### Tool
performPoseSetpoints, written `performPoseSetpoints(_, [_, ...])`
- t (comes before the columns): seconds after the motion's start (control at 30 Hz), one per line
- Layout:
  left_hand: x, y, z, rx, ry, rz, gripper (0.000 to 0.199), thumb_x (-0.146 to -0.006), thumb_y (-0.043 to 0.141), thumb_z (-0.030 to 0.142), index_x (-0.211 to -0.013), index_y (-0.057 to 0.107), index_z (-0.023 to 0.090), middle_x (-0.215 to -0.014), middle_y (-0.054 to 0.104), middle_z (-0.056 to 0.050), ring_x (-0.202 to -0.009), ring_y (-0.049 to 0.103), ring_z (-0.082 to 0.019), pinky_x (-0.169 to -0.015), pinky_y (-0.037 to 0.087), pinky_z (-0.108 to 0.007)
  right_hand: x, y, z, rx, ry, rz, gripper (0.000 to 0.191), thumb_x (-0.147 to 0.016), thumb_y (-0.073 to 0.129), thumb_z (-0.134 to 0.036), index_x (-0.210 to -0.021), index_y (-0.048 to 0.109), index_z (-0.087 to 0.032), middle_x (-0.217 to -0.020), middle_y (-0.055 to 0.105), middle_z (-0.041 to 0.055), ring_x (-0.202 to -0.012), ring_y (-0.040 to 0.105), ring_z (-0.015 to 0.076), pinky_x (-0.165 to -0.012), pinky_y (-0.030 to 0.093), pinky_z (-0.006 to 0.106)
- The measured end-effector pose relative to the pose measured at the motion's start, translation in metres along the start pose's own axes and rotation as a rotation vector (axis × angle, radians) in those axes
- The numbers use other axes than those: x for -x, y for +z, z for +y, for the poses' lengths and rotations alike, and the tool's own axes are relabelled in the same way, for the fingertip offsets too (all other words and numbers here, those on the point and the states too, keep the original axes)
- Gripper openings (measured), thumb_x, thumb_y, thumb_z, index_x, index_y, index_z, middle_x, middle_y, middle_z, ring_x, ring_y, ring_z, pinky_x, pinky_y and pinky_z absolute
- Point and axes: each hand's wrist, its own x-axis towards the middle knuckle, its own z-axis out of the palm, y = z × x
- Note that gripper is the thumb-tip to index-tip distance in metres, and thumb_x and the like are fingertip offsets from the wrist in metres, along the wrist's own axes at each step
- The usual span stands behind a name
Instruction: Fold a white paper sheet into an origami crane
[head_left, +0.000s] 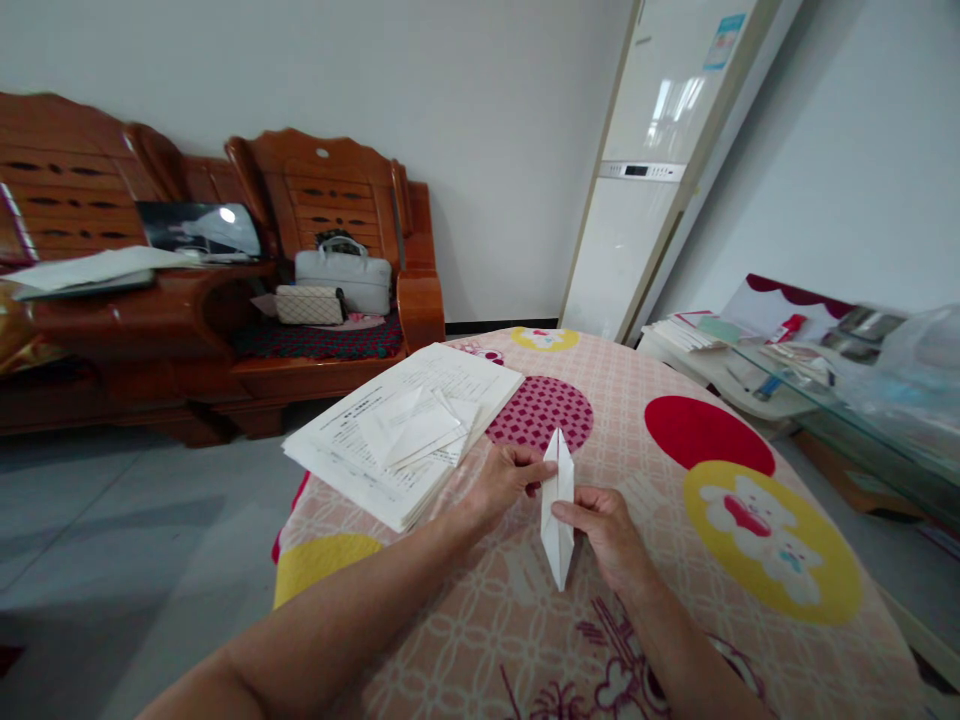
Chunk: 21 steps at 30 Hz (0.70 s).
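One folded white paper (556, 490), lower centre of the frame.
We list our left hand (502, 482), thumb and fingers pinched on its upper left edge; our right hand (609, 525), thumb across its face, gripping the right edge; printed paper stack (337, 455), left of centre.

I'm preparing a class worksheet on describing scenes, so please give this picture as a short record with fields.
Left hand: pinches the folded white paper, toward its far end
Right hand: holds the same paper, nearer the viewer
Left side: printed sheets, stacked, folded pieces on top
Surface: patterned tablecloth
Background: wooden seat with bags
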Motion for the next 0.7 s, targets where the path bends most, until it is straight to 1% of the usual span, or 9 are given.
performPoseSetpoints(0.17, [-0.003, -0.004, 0.000, 0.020, 0.038, 0.050, 0.034, -0.072, 0.070, 0.039, -0.053, 0.060, 0.013, -0.048, 0.051, 0.001, -0.047, 0.043, -0.009, -0.050, 0.033, -0.023, 0.001, 0.001, 0.002, -0.009, 0.031, -0.018, 0.019, -0.064, 0.078, -0.031, -0.064, 0.072, -0.013, -0.052, 0.062, 0.0005, -0.046, 0.049, 0.0120, -0.049, 0.034, 0.025])
performPoseSetpoints(0.27, [-0.004, -0.006, 0.005, 0.103, 0.052, 0.097, 0.035, -0.076, 0.067, 0.045, -0.064, 0.065, 0.013, -0.060, 0.058, -0.001, -0.056, 0.050, -0.010, -0.056, 0.039, -0.023, 0.004, 0.003, 0.002, 0.015, 0.062, -0.027, 0.020, -0.063, 0.078, -0.031, -0.060, 0.070, -0.013, -0.051, 0.062, 0.0009, -0.044, 0.048, 0.0117, -0.047, 0.033, 0.024])
performPoseSetpoints(0.3, [-0.004, -0.006, 0.006, 0.136, 0.038, 0.078, 0.037, -0.077, 0.065, 0.048, -0.070, 0.066, 0.012, -0.066, 0.061, -0.003, -0.060, 0.054, -0.012, -0.059, 0.042, -0.023, 0.005, 0.004, 0.002, 0.018, 0.062, -0.031, 0.021, -0.063, 0.078, -0.032, -0.059, 0.070, -0.013, -0.051, 0.063, 0.0012, -0.044, 0.048, 0.0117, -0.048, 0.034, 0.024])
performPoseSetpoints(0.37, [-0.002, -0.004, 0.007, 0.168, -0.031, -0.024, 0.039, -0.075, 0.067, 0.051, -0.075, 0.067, 0.012, -0.071, 0.062, -0.004, -0.065, 0.056, -0.013, -0.061, 0.044, -0.024, 0.006, 0.007, 0.001, 0.008, 0.036, -0.034, 0.022, -0.064, 0.077, -0.033, -0.061, 0.071, -0.012, -0.054, 0.065, 0.0020, -0.046, 0.050, 0.0122, -0.049, 0.035, 0.025])
performPoseSetpoints(0.43, [0.001, 0.001, 0.004, 0.131, -0.111, -0.107, 0.037, -0.064, 0.077, 0.044, -0.070, 0.064, 0.011, -0.065, 0.059, -0.002, -0.058, 0.052, -0.011, -0.055, 0.040, -0.023, 0.005, 0.009, 0.001, -0.004, -0.002, -0.022, 0.022, -0.065, 0.077, -0.034, -0.066, 0.073, -0.013, -0.059, 0.067, 0.0027, -0.051, 0.053, 0.0135, -0.053, 0.038, 0.026])
performPoseSetpoints(0.47, [0.003, 0.004, 0.002, 0.092, -0.135, -0.113, 0.034, -0.059, 0.081, 0.038, -0.066, 0.062, 0.011, -0.060, 0.056, 0.000, -0.053, 0.048, -0.010, -0.050, 0.036, -0.021, 0.005, 0.011, 0.002, -0.003, -0.015, -0.010, 0.022, -0.065, 0.077, -0.034, -0.069, 0.074, -0.013, -0.061, 0.068, 0.0029, -0.053, 0.055, 0.0142, -0.054, 0.039, 0.026])
performPoseSetpoints(0.5, [0.004, 0.007, 0.000, 0.063, -0.148, -0.088, 0.032, -0.055, 0.082, 0.033, -0.062, 0.059, 0.011, -0.057, 0.053, 0.001, -0.049, 0.045, -0.008, -0.047, 0.032, -0.021, 0.004, 0.011, 0.003, 0.005, -0.021, 0.005, 0.022, -0.064, 0.077, -0.034, -0.070, 0.074, -0.013, -0.061, 0.068, 0.0030, -0.054, 0.055, 0.0148, -0.055, 0.040, 0.026])
performPoseSetpoints(0.57, [0.006, 0.012, -0.002, 0.055, -0.158, -0.044, 0.030, -0.054, 0.081, 0.028, -0.057, 0.055, 0.012, -0.052, 0.050, 0.003, -0.046, 0.041, -0.007, -0.044, 0.028, -0.020, 0.003, 0.013, 0.005, 0.035, -0.023, 0.033, 0.021, -0.064, 0.077, -0.034, -0.069, 0.074, -0.014, -0.061, 0.068, 0.0028, -0.055, 0.056, 0.0154, -0.055, 0.040, 0.027])
performPoseSetpoints(0.7, [0.006, 0.015, -0.002, 0.133, -0.176, 0.013, 0.028, -0.055, 0.078, 0.027, -0.055, 0.054, 0.012, -0.051, 0.050, 0.003, -0.043, 0.041, -0.006, -0.044, 0.028, -0.021, 0.001, 0.013, 0.008, 0.101, -0.028, 0.037, 0.022, -0.065, 0.076, -0.035, -0.061, 0.071, -0.015, -0.055, 0.065, 0.0020, -0.051, 0.053, 0.0144, -0.050, 0.037, 0.026])
